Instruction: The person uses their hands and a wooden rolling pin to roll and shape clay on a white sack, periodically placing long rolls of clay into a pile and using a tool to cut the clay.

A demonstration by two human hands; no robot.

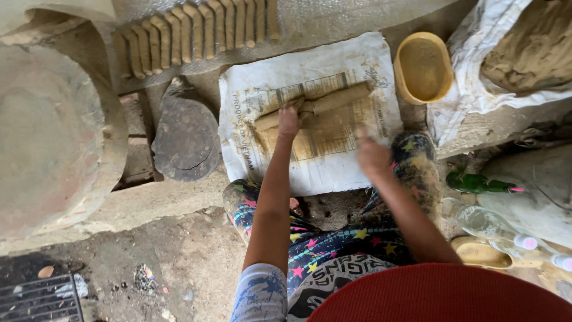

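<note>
A flattened white sack (351,65) with dark printed panels lies spread on the ground at centre, smeared brown. At upper right a crumpled white bag (476,77) with faint print stands open.

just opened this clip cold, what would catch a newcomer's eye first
The long clay roll lying across the white sack in the middle, with the left hand pressed on its near end. Beyond it, a row of shaped clay pieces lines the top edge, and a yellow bowl of muddy water sits to the right.
</note>
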